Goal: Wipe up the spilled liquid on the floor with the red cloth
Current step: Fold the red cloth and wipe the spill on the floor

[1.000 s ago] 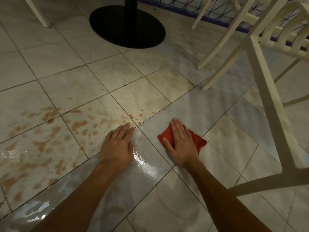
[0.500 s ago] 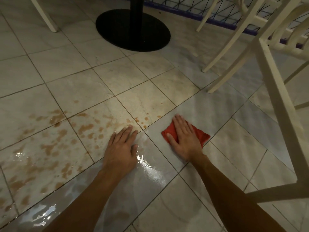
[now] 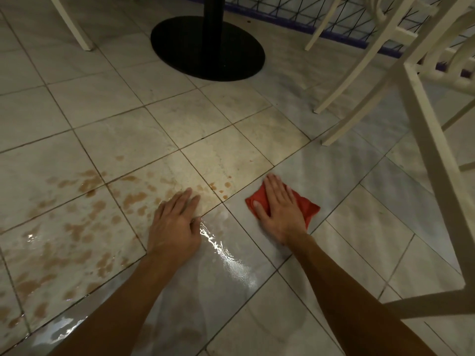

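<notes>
My right hand (image 3: 279, 210) lies flat, fingers straight and together, pressing the small crumpled red cloth (image 3: 305, 208) onto the pale tiled floor (image 3: 347, 227). My left hand (image 3: 174, 224) rests palm-down with fingers spread flat on the wet tile, holding nothing. Brown spilled liquid (image 3: 77, 227) spreads left of that hand. Both forearms reach forward.

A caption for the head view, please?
Right hand presses red cloth on tiles; left hand flat beside brown spill.
</notes>
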Action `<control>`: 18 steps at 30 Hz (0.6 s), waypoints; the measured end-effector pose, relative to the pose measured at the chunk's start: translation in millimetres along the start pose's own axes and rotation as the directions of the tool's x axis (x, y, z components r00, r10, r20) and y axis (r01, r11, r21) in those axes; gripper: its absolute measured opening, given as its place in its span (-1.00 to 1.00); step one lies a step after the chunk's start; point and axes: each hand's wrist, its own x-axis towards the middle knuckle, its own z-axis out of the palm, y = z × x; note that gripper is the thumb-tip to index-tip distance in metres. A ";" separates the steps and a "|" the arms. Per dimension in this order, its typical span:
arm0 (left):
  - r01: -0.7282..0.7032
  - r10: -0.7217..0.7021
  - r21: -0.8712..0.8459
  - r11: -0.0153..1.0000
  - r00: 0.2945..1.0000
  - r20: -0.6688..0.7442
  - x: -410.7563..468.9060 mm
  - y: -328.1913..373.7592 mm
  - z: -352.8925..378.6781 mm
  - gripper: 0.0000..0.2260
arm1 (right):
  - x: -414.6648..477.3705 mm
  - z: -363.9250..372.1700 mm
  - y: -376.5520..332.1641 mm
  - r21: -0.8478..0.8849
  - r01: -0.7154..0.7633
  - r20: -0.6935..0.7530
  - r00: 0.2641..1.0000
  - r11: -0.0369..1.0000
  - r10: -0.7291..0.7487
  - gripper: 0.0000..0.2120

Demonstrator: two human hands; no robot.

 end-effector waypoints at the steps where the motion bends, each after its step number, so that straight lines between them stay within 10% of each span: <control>1: 0.002 -0.002 -0.002 1.000 1.000 -0.006 0.0 1.5 0.5 -0.43 | 9.4 1.8 -7.1 0.003 -0.081 -0.015 0.997 0.997 0.081 -0.21; 4: 0.027 -0.027 -0.010 1.000 0.999 -0.019 0.4 7.7 0.6 -0.42 | 28.4 6.7 -37.9 0.026 -0.147 -0.034 0.988 0.989 0.147 -0.22; 9: 0.005 -0.005 0.005 1.000 0.999 -0.035 -0.3 3.9 1.3 -0.42 | 5.8 4.9 -22.8 -0.002 0.229 0.015 0.973 0.973 -0.229 -0.23; 15: 0.008 -0.009 -0.006 1.000 0.998 -0.056 -3.0 6.6 3.7 -0.42 | 50.1 -0.5 -23.4 0.016 -0.134 -0.022 0.991 0.991 0.134 -0.22; 18: 0.016 -0.016 -0.011 1.000 0.998 -0.056 -4.0 10.0 3.7 -0.43 | 72.3 -0.6 -44.5 0.037 -0.080 0.016 0.997 0.996 0.079 -0.21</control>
